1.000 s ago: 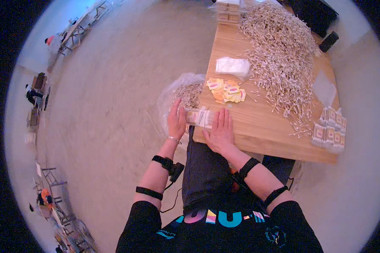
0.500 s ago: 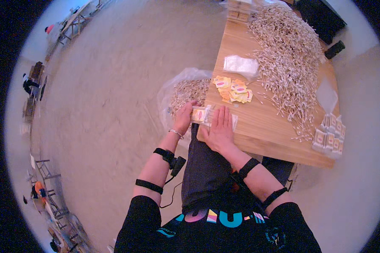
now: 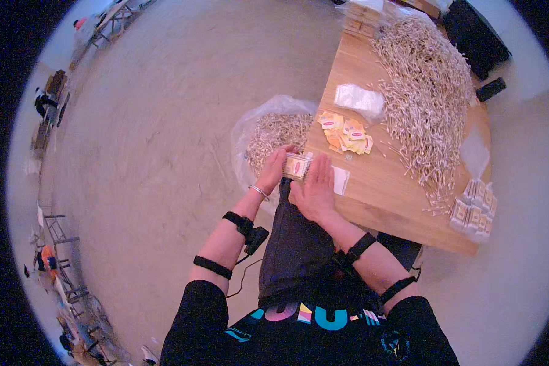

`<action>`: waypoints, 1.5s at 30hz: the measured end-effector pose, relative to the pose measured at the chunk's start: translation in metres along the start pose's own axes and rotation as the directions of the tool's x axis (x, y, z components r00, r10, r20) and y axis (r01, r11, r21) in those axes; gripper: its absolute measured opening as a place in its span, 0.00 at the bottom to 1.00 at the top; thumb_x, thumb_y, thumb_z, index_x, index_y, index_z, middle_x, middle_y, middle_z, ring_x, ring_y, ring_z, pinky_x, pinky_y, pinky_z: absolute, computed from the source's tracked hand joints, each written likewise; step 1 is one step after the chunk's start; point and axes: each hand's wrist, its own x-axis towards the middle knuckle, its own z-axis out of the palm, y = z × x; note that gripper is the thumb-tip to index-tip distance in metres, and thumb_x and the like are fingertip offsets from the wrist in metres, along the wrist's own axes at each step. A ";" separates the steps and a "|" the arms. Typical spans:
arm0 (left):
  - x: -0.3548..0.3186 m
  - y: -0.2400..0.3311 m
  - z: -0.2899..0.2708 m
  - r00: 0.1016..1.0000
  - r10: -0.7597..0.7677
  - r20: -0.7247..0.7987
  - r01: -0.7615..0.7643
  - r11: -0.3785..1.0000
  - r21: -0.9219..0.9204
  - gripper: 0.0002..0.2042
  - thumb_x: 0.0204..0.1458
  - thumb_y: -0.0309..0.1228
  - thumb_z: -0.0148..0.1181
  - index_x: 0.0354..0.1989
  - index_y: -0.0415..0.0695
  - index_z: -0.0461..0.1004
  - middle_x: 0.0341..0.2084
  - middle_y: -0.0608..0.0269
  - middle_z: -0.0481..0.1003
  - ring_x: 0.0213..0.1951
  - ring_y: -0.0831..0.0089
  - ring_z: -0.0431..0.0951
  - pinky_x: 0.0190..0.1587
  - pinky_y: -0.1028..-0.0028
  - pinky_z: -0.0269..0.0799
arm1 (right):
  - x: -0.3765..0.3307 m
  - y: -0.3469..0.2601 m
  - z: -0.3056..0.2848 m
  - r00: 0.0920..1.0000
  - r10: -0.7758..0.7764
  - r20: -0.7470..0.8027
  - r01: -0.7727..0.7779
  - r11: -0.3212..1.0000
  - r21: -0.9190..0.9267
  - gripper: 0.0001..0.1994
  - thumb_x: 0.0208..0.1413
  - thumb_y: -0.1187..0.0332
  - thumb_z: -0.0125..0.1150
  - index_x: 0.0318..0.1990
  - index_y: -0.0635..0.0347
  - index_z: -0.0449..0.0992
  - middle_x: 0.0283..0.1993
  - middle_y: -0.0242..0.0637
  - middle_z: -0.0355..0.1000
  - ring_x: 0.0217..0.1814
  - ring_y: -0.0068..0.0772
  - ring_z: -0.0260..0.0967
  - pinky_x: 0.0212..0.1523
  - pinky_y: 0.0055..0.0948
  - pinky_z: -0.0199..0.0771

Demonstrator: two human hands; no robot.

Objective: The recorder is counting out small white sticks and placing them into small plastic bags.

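Between my hands, at the table's near left corner, is a small clear bag of cotton swabs (image 3: 297, 166) with a printed yellow-and-red card inside. My left hand (image 3: 274, 172) is closed around the bag's left end. My right hand (image 3: 316, 189) lies flat against its right end, fingers stretched out and side by side, thumb near its lower edge. A flat whitish packet or sheet (image 3: 341, 181) lies on the table just right of my right fingers. Beyond it are loose yellow and orange cards (image 3: 346, 134) and a stack of clear empty bags (image 3: 358, 100).
A big heap of loose cotton swabs (image 3: 424, 91) covers the right part of the wooden table (image 3: 372, 198). Filled packs (image 3: 474, 210) sit at its right corner, boxed packs (image 3: 361, 21) at the far end. Left of the table stands a large plastic bag of swabs (image 3: 241, 143).
The swab bag now sits more compactly between my hands, and its right end shows less. The table and its contents appear shifted slightly right in the view.
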 end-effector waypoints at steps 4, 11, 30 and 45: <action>0.008 0.005 -0.003 0.992 -0.125 -0.017 0.117 0.963 -0.241 0.25 0.60 0.45 0.32 0.54 0.36 0.62 0.49 0.54 0.68 0.51 0.68 0.68 0.55 0.72 0.61 | 0.017 0.023 0.010 0.953 0.122 -0.278 0.004 0.911 0.412 0.35 0.54 0.61 0.44 0.62 0.73 0.38 0.66 0.61 0.34 0.70 0.57 0.28 0.67 0.44 0.26; 0.007 -0.006 -0.001 0.994 -0.106 -0.003 0.104 0.978 -0.183 0.23 0.60 0.41 0.32 0.55 0.37 0.61 0.51 0.53 0.66 0.53 0.67 0.66 0.57 0.71 0.58 | 0.031 0.003 0.020 0.961 0.124 -0.246 0.081 0.727 0.681 0.31 0.55 0.65 0.40 0.62 0.72 0.40 0.67 0.56 0.36 0.71 0.52 0.28 0.68 0.38 0.26; 0.011 -0.015 -0.015 0.980 -0.148 -0.135 0.159 0.985 0.071 0.23 0.58 0.44 0.40 0.50 0.36 0.67 0.48 0.54 0.69 0.52 0.67 0.66 0.55 0.72 0.58 | 0.035 -0.007 0.018 0.980 -0.041 -0.197 0.146 0.817 0.558 0.27 0.52 0.67 0.47 0.59 0.70 0.53 0.64 0.54 0.48 0.68 0.50 0.41 0.66 0.37 0.38; -0.036 0.024 0.126 0.803 0.555 0.215 -0.553 0.561 0.617 0.21 0.42 0.20 0.51 0.49 0.41 0.65 0.49 0.50 0.65 0.54 0.52 0.62 0.58 0.62 0.55 | 0.014 0.171 -0.087 0.925 0.110 -0.364 -0.191 0.962 -0.195 0.11 0.50 0.64 0.53 0.38 0.59 0.73 0.44 0.43 0.65 0.50 0.48 0.60 0.53 0.44 0.58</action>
